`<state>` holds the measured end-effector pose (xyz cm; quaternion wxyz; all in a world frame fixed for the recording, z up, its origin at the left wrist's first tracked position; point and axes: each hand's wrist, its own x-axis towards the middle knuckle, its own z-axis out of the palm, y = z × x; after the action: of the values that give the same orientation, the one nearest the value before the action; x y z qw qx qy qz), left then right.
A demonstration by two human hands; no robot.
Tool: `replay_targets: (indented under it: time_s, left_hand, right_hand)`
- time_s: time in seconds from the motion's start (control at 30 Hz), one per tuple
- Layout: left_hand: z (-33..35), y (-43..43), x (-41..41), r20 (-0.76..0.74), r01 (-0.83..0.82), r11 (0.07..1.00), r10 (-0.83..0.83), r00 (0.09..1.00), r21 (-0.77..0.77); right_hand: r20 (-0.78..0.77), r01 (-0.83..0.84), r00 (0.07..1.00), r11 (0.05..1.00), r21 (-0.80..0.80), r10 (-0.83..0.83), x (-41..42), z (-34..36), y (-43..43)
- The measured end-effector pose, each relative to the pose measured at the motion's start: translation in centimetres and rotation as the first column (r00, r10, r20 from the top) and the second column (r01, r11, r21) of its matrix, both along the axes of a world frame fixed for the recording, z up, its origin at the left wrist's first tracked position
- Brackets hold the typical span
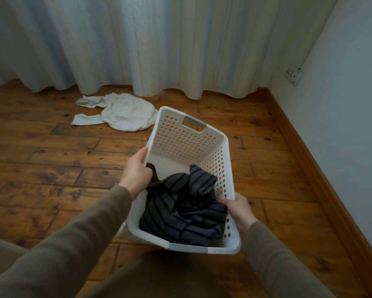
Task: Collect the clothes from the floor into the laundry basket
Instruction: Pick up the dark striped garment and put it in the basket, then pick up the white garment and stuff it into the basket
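Two hands, left (136,174) and right (238,208), clamp the laundry basket (182,138) rims to carry it; striped garment (185,209) inside, white garment (125,112) beyond its far end.

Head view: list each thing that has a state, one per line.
Laundry basket: held off the floor by both long rims, tilted.
Striped dark garment: crumpled inside the basket.
White garment: lying on the floor by the curtain, not collected.
Left hand: gripping the basket's rim.
Right hand: gripping the opposite rim.
Curtain: drawn shut.
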<state>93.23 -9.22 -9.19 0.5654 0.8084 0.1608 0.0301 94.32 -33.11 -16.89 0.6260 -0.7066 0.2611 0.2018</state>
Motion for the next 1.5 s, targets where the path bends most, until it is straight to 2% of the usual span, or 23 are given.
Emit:
replay_targets:
  time_s: [0.23,0.43,0.67,0.9,1.17,1.3,1.5]
  left_hand:
    - [0.8,1.7,1.9,-0.027,-0.061,0.997,0.060,0.998,-0.044]
    - [7.1,2.3,2.8,-0.089,-0.059,0.998,0.059,0.994,0.008]
    - [19.9,3.7,2.3,-0.168,-0.098,0.993,0.109,0.980,0.072]
    - [36.3,6.9,1.3,-0.225,-0.162,0.982,0.181,0.957,0.101]
    - [55.0,11.9,0.1,-0.184,-0.240,0.969,0.248,0.951,0.063]
    - [61.7,14.1,-0.4,-0.160,-0.270,0.961,0.277,0.948,0.065]
    - [67.4,16.6,0.4,-0.086,-0.336,0.939,0.341,0.936,0.071]
  right_hand:
    - [0.073,-0.066,0.994,0.987,-0.148,0.077,3.6,4.2,0.7]
    - [0.043,-0.073,0.996,0.978,-0.195,0.083,4.1,11.6,0.9]
    - [0.015,-0.131,0.990,0.952,-0.278,0.141,5.1,26.2,2.3]
    - [-0.009,-0.219,0.974,0.926,-0.307,0.227,6.0,43.7,5.5]
    - [0.017,-0.327,0.935,0.881,-0.341,0.354,7.5,61.9,11.3]
    - [0.094,-0.331,0.912,0.851,-0.408,0.400,8.3,68.5,14.1]
    - [0.181,-0.367,0.857,0.819,-0.441,0.482,10.2,74.6,16.9]
